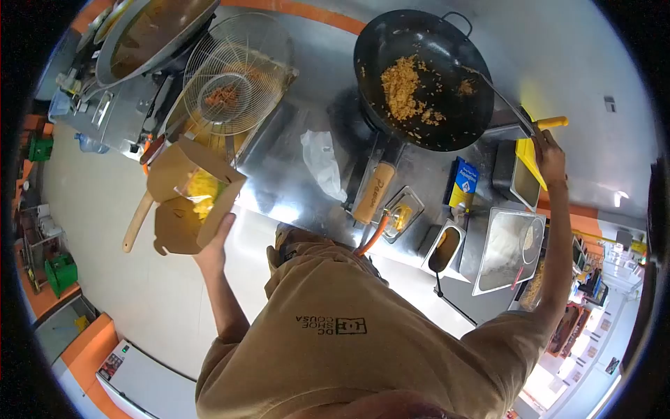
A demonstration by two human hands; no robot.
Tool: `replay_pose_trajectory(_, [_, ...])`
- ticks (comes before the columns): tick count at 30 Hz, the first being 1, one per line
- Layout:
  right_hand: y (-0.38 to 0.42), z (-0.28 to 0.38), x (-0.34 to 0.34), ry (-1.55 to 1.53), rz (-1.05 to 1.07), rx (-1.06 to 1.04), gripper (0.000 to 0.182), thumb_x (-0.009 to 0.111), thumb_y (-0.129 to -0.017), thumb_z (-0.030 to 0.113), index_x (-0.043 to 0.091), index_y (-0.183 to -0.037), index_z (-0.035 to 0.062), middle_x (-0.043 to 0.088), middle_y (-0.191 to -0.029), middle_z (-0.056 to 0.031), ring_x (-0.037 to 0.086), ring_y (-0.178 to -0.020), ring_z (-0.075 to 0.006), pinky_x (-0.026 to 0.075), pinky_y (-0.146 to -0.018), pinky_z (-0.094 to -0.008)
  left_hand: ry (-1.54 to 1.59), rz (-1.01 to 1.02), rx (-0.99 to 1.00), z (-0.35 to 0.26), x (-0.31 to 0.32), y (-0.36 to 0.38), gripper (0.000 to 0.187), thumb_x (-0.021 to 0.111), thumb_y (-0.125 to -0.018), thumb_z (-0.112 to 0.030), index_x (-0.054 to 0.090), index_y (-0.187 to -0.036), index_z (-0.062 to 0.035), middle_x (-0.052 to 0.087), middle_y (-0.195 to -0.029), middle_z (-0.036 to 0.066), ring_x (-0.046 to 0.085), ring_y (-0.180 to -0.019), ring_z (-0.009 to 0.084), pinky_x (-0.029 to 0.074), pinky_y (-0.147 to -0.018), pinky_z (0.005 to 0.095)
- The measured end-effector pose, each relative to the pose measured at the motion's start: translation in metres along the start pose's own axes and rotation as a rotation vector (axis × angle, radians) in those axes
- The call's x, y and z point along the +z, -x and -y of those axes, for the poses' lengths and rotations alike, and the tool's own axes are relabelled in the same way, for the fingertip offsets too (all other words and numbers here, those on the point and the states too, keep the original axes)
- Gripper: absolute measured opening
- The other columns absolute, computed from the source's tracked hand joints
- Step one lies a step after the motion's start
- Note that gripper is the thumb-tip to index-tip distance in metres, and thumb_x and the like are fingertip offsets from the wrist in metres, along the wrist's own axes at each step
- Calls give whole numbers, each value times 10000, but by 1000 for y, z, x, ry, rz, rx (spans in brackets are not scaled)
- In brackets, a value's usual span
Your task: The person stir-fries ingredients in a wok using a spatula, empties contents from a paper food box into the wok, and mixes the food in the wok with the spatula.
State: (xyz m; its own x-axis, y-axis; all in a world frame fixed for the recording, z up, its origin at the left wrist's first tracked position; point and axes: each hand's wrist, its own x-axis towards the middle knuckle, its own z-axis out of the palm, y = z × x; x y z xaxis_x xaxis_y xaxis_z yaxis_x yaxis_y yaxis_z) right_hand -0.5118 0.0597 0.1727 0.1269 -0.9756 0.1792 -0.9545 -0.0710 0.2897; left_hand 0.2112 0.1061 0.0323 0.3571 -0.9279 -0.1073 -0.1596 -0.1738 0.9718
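Observation:
My left hand [215, 250] grips an open brown cardboard food box [178, 227] from its near right side, tilted in the air left of my body. Yellow food [203, 190] and a small clear packet show inside it. My right hand [550, 155] is closed around the handle of a long metal cooking utensil [504, 98]. Its far end reaches into a black wok [447, 129], and its head is hard to make out there. Fried rice [405, 89] lies mostly on the wok's left side, with loose grains scattered around.
A wire strainer [241, 52] sits over a tray at back left, beside a large pan of brown liquid [150, 38]. Near the wok are a white bag [322, 164], a blue-yellow packet [463, 183] and metal containers [481, 279]. Something yellow [529, 164] stands by my right hand.

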Motion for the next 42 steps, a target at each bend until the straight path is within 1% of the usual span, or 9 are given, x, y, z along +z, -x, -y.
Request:
replay_pose_trajectory(9, [32, 12, 17, -130, -26, 10, 252, 637, -980, 205, 681, -1163, 38, 656, -881, -140, 657, -711, -331, 517, -626, -415, 37, 141, 46, -22, 29, -23, 666, 901, -709, -21, 537, -1264, 38, 598, -1217, 100, 595, -1070, 188, 517, -921, 320])
replay_pose_trajectory(12, [15, 78, -11, -853, 398, 666, 305, 617, -1012, 237, 640, -1262, 63, 614, -757, -49, 587, -587, -123, 494, -515, -301, 50, 292, 140, -11, 50, -24, 759, 916, -703, -153, 504, -1313, 32, 582, -1231, 117, 585, -1100, 229, 506, -947, 360])
replay_pose_trajectory(15, [0, 122, -15, -935, 516, 760, 361, 611, -1014, 246, 583, -1333, 79, 607, -749, -56, 586, -584, -145, 505, -501, -298, -287, 279, 435, 3, 78, -32, 933, 883, -685, -229, 372, -1427, 14, 457, -1356, 169, 487, -1253, 288, 418, -1066, 414])
replay_pose_trajectory(17, [0, 114, 14, -857, 607, 723, 375, 617, -1005, 230, 553, -1338, 71, 669, -820, -97, 642, -620, -171, 542, -556, -310, 60, 320, 678, -49, 97, -34, 1024, 879, -660, -161, 269, -1469, -13, 385, -1389, 182, 392, -1342, 309, 356, -1115, 425])
replay_pose_trajectory(19, [-2, 133, 6, -306, 178, 120, 338, 630, -985, 205, 570, -1282, 55, 726, -923, -129, 706, -696, -197, 568, -617, -330, 177, 394, 594, -49, 108, -34, 1041, 877, -649, -118, 251, -1477, -30, 372, -1396, 181, 379, -1359, 310, 371, -1117, 437])
replay_pose_trajectory(24, [-50, 302, -132, -965, -45, 169, 214, 718, -904, 90, 657, -1097, 20, 712, -886, -127, 721, -790, -188, 543, -712, -298, 124, 444, 589, -47, 126, -31, 1117, 884, -677, -135, 152, -1517, -57, 336, -1451, 175, 365, -1382, 299, 319, -1157, 438])
replay_pose_trajectory(28, [-78, 388, -125, -738, 68, -279, 177, 690, -860, 103, 687, -965, -41, 717, -881, -224, 732, -764, -341, 583, -660, -400, 167, 464, 676, -48, 140, -23, 1119, 881, -609, 16, 220, -1503, -104, 234, -1492, 171, 338, -1408, 335, 436, -1122, 465])
replay_pose_trajectory(34, [-108, 410, -107, -600, 532, -333, 224, 727, -818, 108, 697, -957, -65, 693, -884, -270, 706, -875, -393, 551, -799, -466, 191, 386, 659, -39, 149, -21, 1130, 904, -683, -135, 129, -1501, -51, 318, -1477, 223, 380, -1378, 311, 332, -1148, 443])
replay_pose_trajectory(42, [-88, 377, -123, -1247, -107, 62, 300, 749, -870, 98, 707, -1136, -33, 737, -849, -129, 710, -774, -172, 547, -738, -290, 44, 319, 570, -34, 124, -41, 1173, 907, -651, -48, 107, -1509, -47, 320, -1475, 189, 415, -1338, 310, 377, -1124, 439])
